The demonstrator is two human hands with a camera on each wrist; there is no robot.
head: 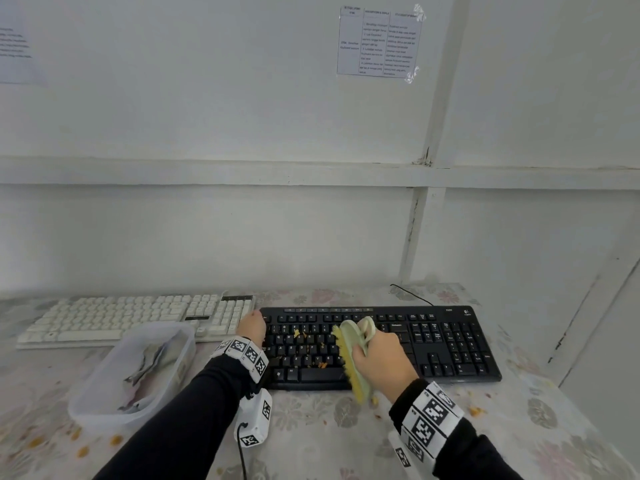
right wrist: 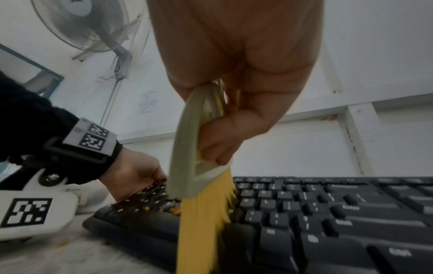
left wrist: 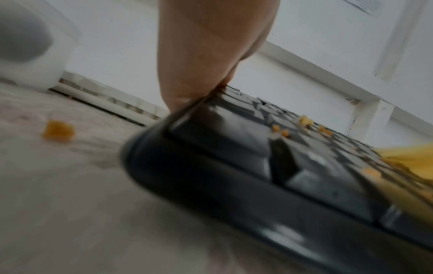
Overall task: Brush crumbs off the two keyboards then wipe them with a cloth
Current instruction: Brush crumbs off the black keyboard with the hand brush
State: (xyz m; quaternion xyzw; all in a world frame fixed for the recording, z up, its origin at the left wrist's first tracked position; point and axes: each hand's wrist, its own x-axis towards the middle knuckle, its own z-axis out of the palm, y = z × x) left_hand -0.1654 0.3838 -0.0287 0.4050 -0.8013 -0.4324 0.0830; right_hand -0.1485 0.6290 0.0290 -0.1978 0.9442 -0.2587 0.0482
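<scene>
A black keyboard [head: 446,344] lies on the table at centre right, with orange crumbs [head: 322,365] scattered over its left keys. My right hand [head: 381,356] grips a pale green brush [head: 354,341] with yellow bristles [right wrist: 201,222] that touch the keys in the middle of the left half. My left hand [head: 252,328] holds the black keyboard's left end, fingers curled at its edge [right wrist: 140,178]. A white keyboard [head: 121,318] lies to the left, with nothing touching it. Grey cloth [head: 149,362] sits in a clear tub.
The clear plastic tub [head: 104,403] stands in front of the white keyboard, close to my left forearm. Loose crumbs [head: 474,410] dot the floral tablecloth at front left and right. A black cable [head: 412,296] runs behind the black keyboard. The wall is close behind.
</scene>
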